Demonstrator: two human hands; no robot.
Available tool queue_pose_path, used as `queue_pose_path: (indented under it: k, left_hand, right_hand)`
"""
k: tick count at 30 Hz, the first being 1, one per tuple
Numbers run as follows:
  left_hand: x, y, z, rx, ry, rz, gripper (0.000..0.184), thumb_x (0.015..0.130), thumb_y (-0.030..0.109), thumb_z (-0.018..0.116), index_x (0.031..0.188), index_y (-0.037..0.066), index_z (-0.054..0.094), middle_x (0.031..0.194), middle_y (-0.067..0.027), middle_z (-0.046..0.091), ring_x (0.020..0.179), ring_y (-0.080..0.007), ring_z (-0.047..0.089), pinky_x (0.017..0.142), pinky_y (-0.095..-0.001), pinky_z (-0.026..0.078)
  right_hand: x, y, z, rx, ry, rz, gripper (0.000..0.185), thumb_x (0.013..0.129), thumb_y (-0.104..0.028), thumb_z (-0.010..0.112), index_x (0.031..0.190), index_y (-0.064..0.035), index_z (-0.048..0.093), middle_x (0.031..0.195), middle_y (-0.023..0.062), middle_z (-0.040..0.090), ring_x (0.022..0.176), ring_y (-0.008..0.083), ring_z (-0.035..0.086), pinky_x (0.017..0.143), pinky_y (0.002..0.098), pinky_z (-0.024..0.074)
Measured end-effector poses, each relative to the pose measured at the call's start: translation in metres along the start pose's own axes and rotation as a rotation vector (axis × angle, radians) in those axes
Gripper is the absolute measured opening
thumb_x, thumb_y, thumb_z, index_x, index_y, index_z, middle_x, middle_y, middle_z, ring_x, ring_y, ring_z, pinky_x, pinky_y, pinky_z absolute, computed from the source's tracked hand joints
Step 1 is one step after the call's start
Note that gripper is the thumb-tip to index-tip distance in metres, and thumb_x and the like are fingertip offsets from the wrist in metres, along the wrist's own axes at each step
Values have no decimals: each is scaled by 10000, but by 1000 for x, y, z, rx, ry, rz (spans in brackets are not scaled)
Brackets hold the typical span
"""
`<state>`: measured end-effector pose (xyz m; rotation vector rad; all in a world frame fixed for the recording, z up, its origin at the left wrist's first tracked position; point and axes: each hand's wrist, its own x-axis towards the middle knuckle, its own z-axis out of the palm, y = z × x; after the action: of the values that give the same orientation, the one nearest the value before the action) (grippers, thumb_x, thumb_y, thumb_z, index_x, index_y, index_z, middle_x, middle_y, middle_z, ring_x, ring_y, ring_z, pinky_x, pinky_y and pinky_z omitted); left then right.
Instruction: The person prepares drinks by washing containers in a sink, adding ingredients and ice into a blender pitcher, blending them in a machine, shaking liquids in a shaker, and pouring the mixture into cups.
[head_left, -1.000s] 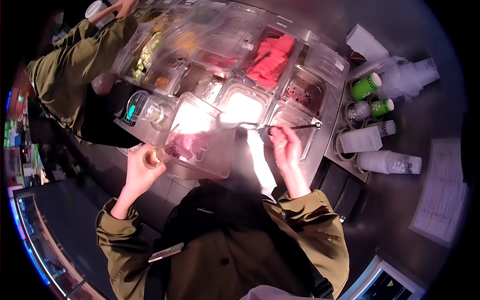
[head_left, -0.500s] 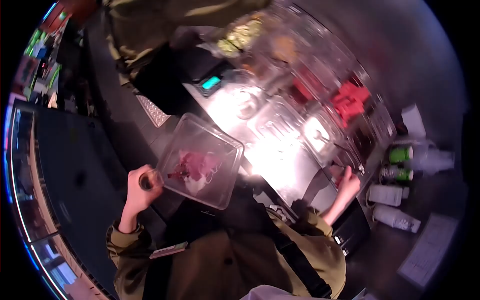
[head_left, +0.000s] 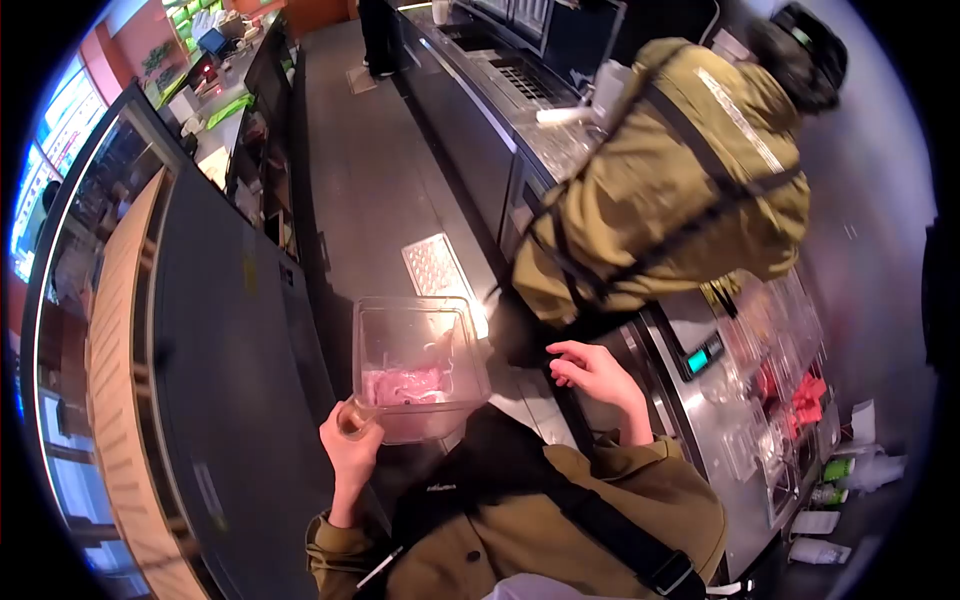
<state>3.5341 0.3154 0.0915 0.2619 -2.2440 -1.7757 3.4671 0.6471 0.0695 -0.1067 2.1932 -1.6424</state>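
Observation:
My left hand [head_left: 350, 440] is closed at the near left corner of a clear plastic tub [head_left: 468, 345], holding it in front of me above the floor. A small round brownish see-through rim shows between thumb and fingers; whether it is part of the tub or a separate small cup, I cannot tell. Pink and white food [head_left: 405, 385] lies at the bottom of the tub. To the right of the tub, my right hand [head_left: 598, 380] is raised with nothing in it, its fingers apart and slightly bent.
A co-worker [head_left: 680, 180] in an olive jacket bends over the counter ahead on the right. The steel counter [head_left: 715, 430] on my right carries a scale [head_left: 703, 355], clear containers and several bottles. A dark cabinet [head_left: 235, 400] stands at left; an aisle floor [head_left: 370, 170] runs ahead.
My view has turned left toward the aisle, bringing the co-worker's back into sight. My right hand has left the containers on the counter. The tub has stayed with my left hand.

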Motion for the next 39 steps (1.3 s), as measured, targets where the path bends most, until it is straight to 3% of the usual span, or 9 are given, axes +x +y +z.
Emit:
queue_pose_path:
  k: [7,11,15,17,23,25,28,33,39]
  left_hand:
    - [263,-53,-4,-306,48,12,122,623,-42,539,624,31,442,639,38,432,594,-27,397,530,-162,330]
    - [424,-45,0,-166,151,-55,145,606,-47,526,577,51,423,610,45,425,549,-30,380,492,-180,310]
    - [575,-42,9,-124,259,10,162,615,-76,507,642,51,411,634,61,406,554,-24,361,505,-174,309]
    - [653,-55,16,-127,290,31,146,647,-69,512,745,35,482,691,51,444,609,-28,407,549,-169,337]
    - [938,-113,69,-242,213,152,189,699,-12,537,887,6,525,767,5,528,649,-72,487,595,-190,391]
    - [1026,-117,88,-227,102,113,227,699,-39,529,923,-10,513,865,-17,567,781,-92,532,736,-203,397]
    - [1159,-101,129,-74,130,109,167,705,-19,526,871,-2,513,793,-3,540,670,-78,493,642,-203,390]
    - [1351,-77,250,-64,272,258,20,717,3,532,723,7,514,654,16,498,578,-70,431,550,-206,362]
    - [1555,-83,392,-50,337,314,124,724,4,542,640,45,461,604,41,445,571,-53,387,550,-209,349]
  right_hand:
    - [299,-22,31,40,-167,-35,276,846,-147,521,1059,28,524,765,72,603,681,110,570,620,243,472]
    - [474,-86,13,-343,-6,-155,341,820,-212,552,1050,38,526,814,70,617,698,142,580,636,269,464]
    - [628,-133,-33,292,-178,-65,306,821,-256,549,969,12,567,751,71,604,668,115,582,588,237,458]
    - [733,-133,-57,81,-161,-143,240,812,-221,557,924,-9,577,698,34,583,622,88,541,551,227,439]
    - [1039,-176,-129,265,225,-234,281,806,-178,561,1012,13,553,778,68,604,671,109,564,567,244,460]
    - [1107,-187,-182,153,348,-184,251,791,-100,518,1013,3,569,829,76,619,704,126,573,634,255,468]
    - [1187,-167,-269,-202,737,-191,242,722,-20,455,893,-10,625,765,101,631,682,137,596,646,275,478]
    - [1317,-110,-368,-465,877,-70,223,716,-76,486,875,-25,633,776,172,623,736,266,622,680,322,487]
    - [1511,-17,-382,-907,328,277,267,761,-236,506,779,-2,633,829,180,615,777,307,606,677,407,483]
